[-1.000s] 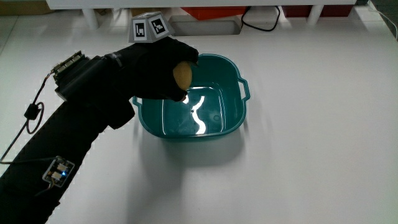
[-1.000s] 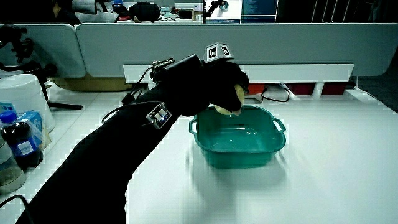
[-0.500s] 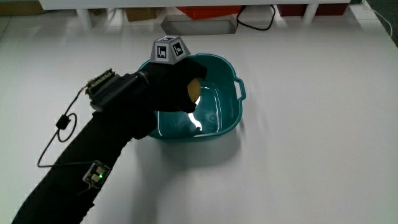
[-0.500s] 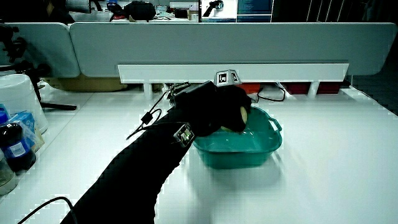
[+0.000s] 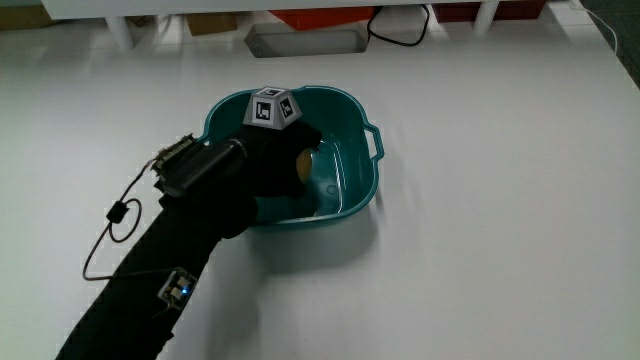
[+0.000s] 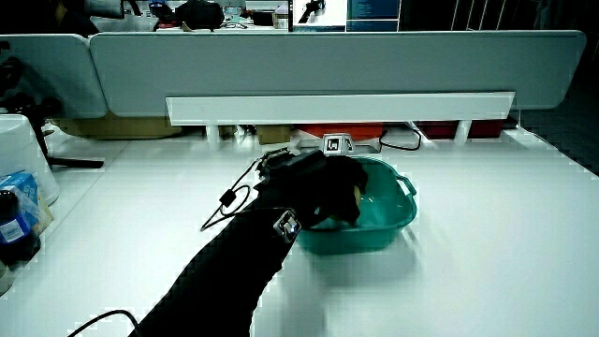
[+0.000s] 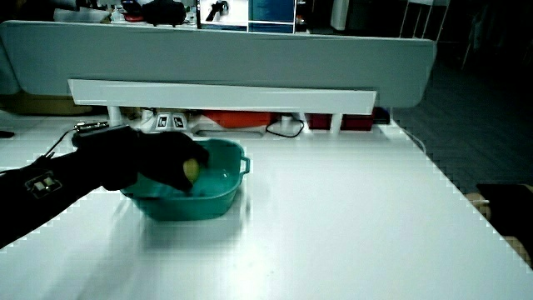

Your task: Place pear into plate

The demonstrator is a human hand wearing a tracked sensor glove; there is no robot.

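The teal basin (image 5: 355, 190) (image 6: 393, 220) (image 7: 221, 204) with two small handles stands in the middle of the white table. The gloved hand (image 5: 280, 165) (image 6: 328, 187) (image 7: 171, 162) reaches down inside it, fingers curled around a yellow pear (image 5: 303, 165) (image 7: 191, 170). The pear sits low within the basin's walls, in the part nearer the person; whether it touches the basin floor is hidden by the glove. The patterned cube (image 5: 273, 107) (image 6: 335, 143) rides on the back of the hand. In a side view (image 6: 358, 194) only a sliver of the pear shows.
A power strip (image 5: 305, 42) and a black cable (image 5: 400, 30) lie at the table's edge by the low partition (image 6: 337, 103). A thin wire (image 5: 115, 215) trails from the forearm. A white bucket (image 6: 19, 154) and a dark bottle (image 6: 11, 234) stand at the table's end in a side view.
The hand has lowered from above the basin's rim down into the basin, carrying the pear with it. The basin itself has not moved.
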